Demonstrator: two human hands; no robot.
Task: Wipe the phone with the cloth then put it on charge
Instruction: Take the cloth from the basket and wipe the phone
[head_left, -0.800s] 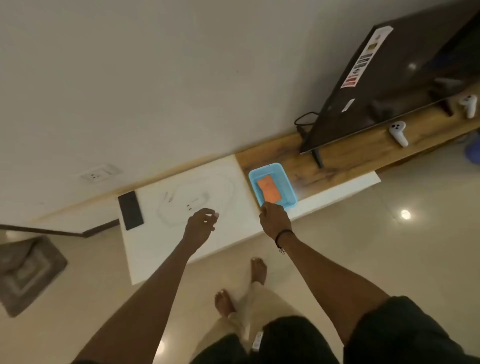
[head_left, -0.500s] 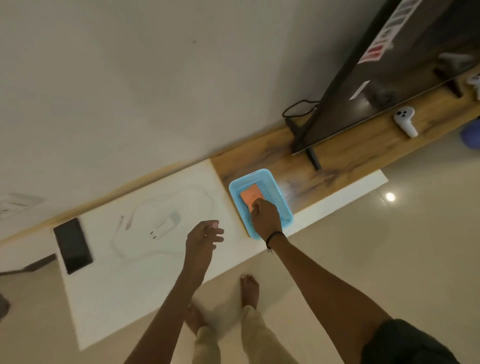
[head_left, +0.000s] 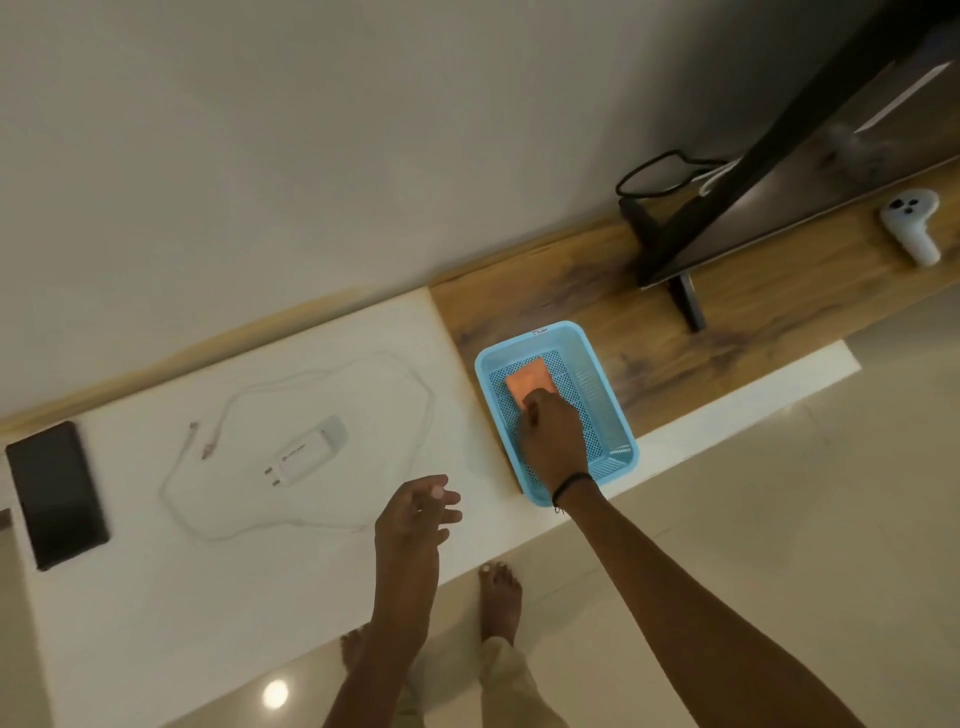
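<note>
Right hand (head_left: 553, 441) is down inside the blue basket (head_left: 613, 395), fingertips on the near end of the folded orange cloth (head_left: 527, 382); from this angle I cannot tell whether they have pinched it or merely touch it. The basket sits across the seam where the white slab (head_left: 130, 597) meets the wooden shelf (head_left: 545, 301), its near corner just at the slab's front edge, very little margin there. Left hand (head_left: 415, 519) hovers over the near part of the slab, fingers loosely spread and curled, gripping nothing. Far over on the left, the phone (head_left: 57, 496) lies flat and dark, screen up, close to the slab's left edge and well apart from both hands. Between phone and basket there is a broad stretch of white surface, taken up by the white charger plug (head_left: 309, 457) and its cable (head_left: 426, 415), looped wide around the plug with the connector end lying loose to the left. There is faint lettering on the plug, too blurred to read. A small label on the basket's far rim, also unreadable. On the right, a television (head_left: 810, 130) stands on the shelf with a white controller (head_left: 911, 223) beside it.
</note>
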